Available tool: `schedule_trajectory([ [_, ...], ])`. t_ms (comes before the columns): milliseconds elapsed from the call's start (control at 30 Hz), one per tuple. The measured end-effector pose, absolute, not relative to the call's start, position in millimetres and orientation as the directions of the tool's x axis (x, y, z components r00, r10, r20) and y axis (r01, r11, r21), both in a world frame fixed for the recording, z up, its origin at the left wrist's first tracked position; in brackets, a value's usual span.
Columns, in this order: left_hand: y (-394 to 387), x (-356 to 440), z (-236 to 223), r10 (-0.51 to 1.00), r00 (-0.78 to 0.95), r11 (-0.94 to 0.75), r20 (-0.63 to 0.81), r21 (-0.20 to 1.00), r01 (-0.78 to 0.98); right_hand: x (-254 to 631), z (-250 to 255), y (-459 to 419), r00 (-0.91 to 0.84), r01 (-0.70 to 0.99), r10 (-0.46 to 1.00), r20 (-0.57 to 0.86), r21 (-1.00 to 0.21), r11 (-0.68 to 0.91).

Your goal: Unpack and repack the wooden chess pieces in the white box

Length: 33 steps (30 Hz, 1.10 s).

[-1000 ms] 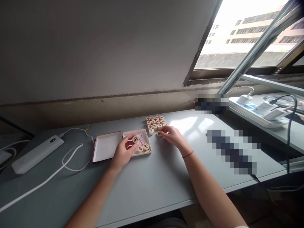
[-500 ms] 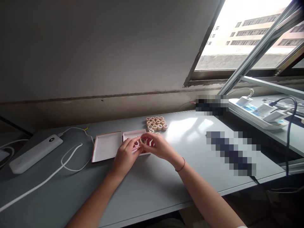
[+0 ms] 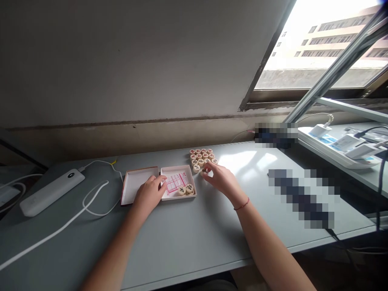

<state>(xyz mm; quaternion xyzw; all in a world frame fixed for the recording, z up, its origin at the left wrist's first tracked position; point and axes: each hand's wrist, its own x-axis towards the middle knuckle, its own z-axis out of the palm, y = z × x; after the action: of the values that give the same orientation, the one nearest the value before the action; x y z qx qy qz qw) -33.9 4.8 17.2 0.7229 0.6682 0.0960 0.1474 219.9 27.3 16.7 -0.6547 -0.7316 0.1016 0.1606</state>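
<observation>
Pinching a squat, lettered disc [image 3: 205, 171], the right hand [image 3: 222, 181] curves.

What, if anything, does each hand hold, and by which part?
The right hand has thumb and finger around a black-marked disc's rim; a firm grip can't be told. The left hand holds nothing visible.

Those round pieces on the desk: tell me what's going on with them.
The right hand has a round piece between finger and thumb, at the near edge of the rows of pieces on the desk. The far rows have red characters, the nearer ones black. The left hand is at the left edge of the open box, with no piece visible in it. More pieces sit in the box's near right corner.
</observation>
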Motion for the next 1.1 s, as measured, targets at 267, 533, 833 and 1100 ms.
schedule_trajectory([
  [267,7,-30,17,0.996,0.056,-0.028,-0.072,0.343,0.939,213,11,33,-0.013,0.937,0.997,0.075,-0.346,0.038],
  [533,5,-28,14,0.998,0.045,-0.032,-0.037,0.288,0.957,217,9,35,-0.030,0.919,0.991,0.131,-0.387,0.079],
  [833,-9,4,14,0.916,0.348,-0.381,0.202,0.160,0.911,189,16,20,-0.336,0.683,0.937,0.090,-0.662,0.309],
  [1100,-15,11,16,0.925,0.370,-0.378,0.083,0.261,0.888,192,13,23,-0.421,0.694,0.906,-0.034,-0.655,0.298],
])
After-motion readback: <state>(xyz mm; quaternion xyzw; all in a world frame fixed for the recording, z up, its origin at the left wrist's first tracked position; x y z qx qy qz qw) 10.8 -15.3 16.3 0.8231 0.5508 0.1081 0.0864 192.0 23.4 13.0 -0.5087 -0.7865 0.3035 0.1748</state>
